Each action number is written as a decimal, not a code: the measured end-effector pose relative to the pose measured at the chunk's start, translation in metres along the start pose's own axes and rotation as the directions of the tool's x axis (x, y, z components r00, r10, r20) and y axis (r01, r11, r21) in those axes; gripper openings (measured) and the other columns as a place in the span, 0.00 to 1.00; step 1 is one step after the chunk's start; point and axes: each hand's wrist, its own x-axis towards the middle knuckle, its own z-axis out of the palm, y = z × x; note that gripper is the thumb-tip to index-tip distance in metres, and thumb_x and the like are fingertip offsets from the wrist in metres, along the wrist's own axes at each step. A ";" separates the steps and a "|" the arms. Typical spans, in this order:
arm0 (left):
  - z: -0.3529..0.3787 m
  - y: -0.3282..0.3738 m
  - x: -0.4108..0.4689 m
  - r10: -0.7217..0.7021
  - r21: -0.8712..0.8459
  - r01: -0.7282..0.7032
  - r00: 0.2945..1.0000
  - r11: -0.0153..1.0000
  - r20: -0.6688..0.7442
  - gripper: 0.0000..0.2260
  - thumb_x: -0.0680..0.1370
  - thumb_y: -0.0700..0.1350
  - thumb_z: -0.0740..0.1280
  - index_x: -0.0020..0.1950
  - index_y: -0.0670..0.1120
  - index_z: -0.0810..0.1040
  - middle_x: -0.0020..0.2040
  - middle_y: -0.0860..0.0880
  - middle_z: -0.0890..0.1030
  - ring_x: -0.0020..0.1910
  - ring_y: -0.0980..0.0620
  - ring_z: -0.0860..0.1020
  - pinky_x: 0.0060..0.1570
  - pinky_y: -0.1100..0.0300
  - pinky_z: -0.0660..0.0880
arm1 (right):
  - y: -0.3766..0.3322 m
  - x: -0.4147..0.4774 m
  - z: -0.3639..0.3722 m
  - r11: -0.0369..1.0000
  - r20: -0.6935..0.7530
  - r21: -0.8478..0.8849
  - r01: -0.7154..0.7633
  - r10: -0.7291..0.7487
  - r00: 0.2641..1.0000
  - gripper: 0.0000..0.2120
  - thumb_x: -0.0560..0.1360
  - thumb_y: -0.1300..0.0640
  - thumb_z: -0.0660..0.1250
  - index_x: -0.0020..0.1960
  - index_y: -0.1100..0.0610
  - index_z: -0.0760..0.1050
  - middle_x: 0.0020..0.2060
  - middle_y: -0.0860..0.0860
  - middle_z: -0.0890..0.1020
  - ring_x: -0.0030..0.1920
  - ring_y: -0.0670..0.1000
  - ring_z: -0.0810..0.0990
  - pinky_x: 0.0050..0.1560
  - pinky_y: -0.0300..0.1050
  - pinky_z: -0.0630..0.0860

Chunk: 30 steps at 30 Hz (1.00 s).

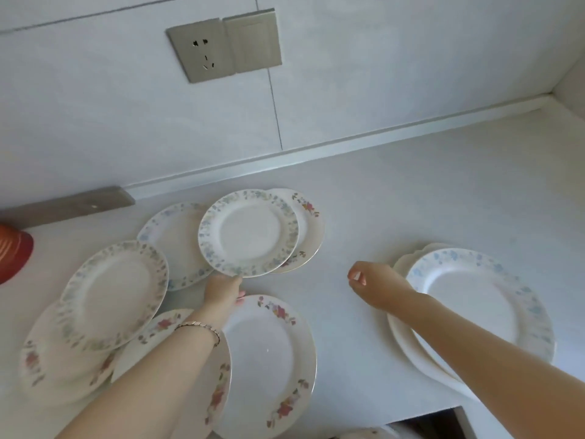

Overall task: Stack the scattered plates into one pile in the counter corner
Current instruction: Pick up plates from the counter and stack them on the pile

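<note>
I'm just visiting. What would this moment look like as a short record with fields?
setting: white counter meeting a wall
left hand: gripping the near rim of a blue-green floral plate
right hand: empty, loosely curled, above the counter
pile begun: blue-flowered plate on plain plates, right side
scattered: floral plates overlapping at left
also: red bowl, wall socket

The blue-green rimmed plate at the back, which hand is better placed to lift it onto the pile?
Left. The left hand is already at the near rim of the blue-green rimmed plate, fingers seemingly closing on it. The right hand hangs empty over bare counter, nearer the small pile on the right.
</note>
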 end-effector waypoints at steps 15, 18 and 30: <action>-0.006 0.016 0.038 -0.077 -0.536 0.130 0.990 0.834 0.119 0.11 0.76 0.31 0.62 0.56 0.41 0.74 0.46 0.47 0.78 0.51 0.47 0.77 0.56 0.51 0.75 | 0.013 0.003 0.007 0.991 -0.031 0.004 -0.132 0.132 0.991 0.10 0.77 0.54 0.60 0.55 0.51 0.76 0.42 0.46 0.76 0.43 0.48 0.75 0.46 0.37 0.70; -0.006 0.017 0.012 -0.041 -0.502 0.111 0.988 0.858 0.148 0.09 0.76 0.30 0.62 0.43 0.43 0.74 0.43 0.47 0.78 0.43 0.50 0.77 0.52 0.51 0.76 | 0.035 -0.016 -0.006 0.982 -0.077 0.030 -0.186 0.188 0.979 0.11 0.78 0.55 0.59 0.58 0.53 0.76 0.44 0.46 0.76 0.44 0.48 0.75 0.48 0.38 0.70; 0.104 0.026 -0.106 0.085 -0.171 -0.008 0.890 0.985 0.448 0.09 0.75 0.29 0.62 0.43 0.41 0.76 0.39 0.44 0.79 0.38 0.48 0.78 0.24 0.65 0.79 | 0.186 -0.110 -0.049 0.859 -0.287 0.282 -0.428 0.501 0.816 0.04 0.76 0.57 0.61 0.48 0.51 0.74 0.39 0.49 0.81 0.41 0.53 0.78 0.40 0.41 0.72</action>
